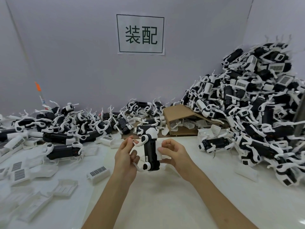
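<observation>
**Step in hand: fitting the cover to the body.**

You hold the black toy body (pixel 151 152) upright just above the white table (pixel 165 200), in the middle of the scene and near to you. Your left hand (pixel 126 157) grips the unit from the left. Its fingers and thumb are curled round the white legs (pixel 139 143), one at the far end of the body and one at the near end. Your right hand (pixel 173 153) pinches the white cover (pixel 160 152) between thumb and curled fingers and holds it against the right face of the body. The cover touches the body, but this view does not show whether it is seated.

**Next move (judgement).**

1. Line up the cover's edges with the body's right face.
2. Brace the body with your left hand so that it does not twist.
3. Press evenly along the cover; a tilted cover is likely to catch on one edge.
4. Keep the legs out of the seam.

**Stock.**

Loose covers (pixel 98 173) lie on the table at near left. More units lie in a low spread (pixel 66 129) at far left and in a tall heap (pixel 255 104) at right. An open cardboard box (pixel 179 113) lies between the two.
</observation>
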Tool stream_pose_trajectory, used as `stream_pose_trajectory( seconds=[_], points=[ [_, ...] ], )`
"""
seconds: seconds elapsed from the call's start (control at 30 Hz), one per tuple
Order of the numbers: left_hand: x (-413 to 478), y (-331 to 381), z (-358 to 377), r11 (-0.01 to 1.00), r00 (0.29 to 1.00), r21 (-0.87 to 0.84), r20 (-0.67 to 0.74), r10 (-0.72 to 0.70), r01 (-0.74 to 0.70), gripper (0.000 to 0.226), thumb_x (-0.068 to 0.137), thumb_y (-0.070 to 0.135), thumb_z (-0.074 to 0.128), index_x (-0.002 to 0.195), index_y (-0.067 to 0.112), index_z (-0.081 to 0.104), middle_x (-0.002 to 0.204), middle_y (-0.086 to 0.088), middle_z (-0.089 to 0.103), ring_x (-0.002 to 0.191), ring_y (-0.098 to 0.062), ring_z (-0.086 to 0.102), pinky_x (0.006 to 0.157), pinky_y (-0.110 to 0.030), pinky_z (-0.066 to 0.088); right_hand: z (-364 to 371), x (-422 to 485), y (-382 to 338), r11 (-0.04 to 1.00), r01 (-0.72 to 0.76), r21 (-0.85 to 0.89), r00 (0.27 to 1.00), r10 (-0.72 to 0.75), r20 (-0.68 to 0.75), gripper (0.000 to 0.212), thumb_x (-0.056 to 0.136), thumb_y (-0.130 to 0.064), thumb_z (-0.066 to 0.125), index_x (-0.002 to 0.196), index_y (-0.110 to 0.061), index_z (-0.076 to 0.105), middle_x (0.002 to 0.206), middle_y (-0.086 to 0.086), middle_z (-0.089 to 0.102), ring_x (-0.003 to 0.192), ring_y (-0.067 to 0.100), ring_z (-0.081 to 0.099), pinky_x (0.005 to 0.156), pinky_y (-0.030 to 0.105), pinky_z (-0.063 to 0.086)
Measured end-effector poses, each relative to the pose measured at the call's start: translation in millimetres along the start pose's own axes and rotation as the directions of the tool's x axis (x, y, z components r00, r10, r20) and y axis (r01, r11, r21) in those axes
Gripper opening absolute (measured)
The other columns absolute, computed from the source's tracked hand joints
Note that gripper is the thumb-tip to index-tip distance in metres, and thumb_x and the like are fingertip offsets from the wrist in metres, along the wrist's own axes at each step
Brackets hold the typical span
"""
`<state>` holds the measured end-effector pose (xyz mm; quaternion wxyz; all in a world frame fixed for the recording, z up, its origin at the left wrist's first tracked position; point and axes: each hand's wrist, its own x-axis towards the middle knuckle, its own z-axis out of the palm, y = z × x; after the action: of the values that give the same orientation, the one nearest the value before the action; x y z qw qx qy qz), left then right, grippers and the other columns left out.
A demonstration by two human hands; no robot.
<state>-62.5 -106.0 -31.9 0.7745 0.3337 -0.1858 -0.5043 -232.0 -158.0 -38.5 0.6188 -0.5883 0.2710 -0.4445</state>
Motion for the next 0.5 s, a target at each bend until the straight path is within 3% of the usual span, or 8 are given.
stream_pose_trajectory(
  seconds=[0.27,0.5],
  points=[
    [-0.1,-0.7,0.5,1.0,1.0,-0.008,-0.018,0.013,-0.013,0.013,0.102,0.017,0.055,0.095,0.017,0.065,0.069,0.007,0.068,0.039,-0.006,0.03,0.037,-0.016,0.027,0.4,-1.3,-2.3,0.999,0.036,-0.03,0.999,-0.037,-0.027,0.013,0.085,-0.008,0.076,0.088,-0.014,0.065,0.09,0.002,0.068,0.08,0.017,0.066,0.071,0.03,0.056],
    [-0.1,-0.8,0.6,1.0,1.0,0.0,-0.001,0.022,-0.022,0.013,0.102,0.018,0.054,0.094,0.017,0.065,0.07,0.006,0.068,0.039,-0.006,0.03,0.037,-0.015,0.027,2.9,-2.0,-1.4,0.996,0.041,-0.079,0.998,-0.044,-0.037,0.017,0.082,-0.011,0.079,0.091,-0.011,0.064,0.087,-0.003,0.07,0.079,0.016,0.065,0.075,0.032,0.056]
  ],
)
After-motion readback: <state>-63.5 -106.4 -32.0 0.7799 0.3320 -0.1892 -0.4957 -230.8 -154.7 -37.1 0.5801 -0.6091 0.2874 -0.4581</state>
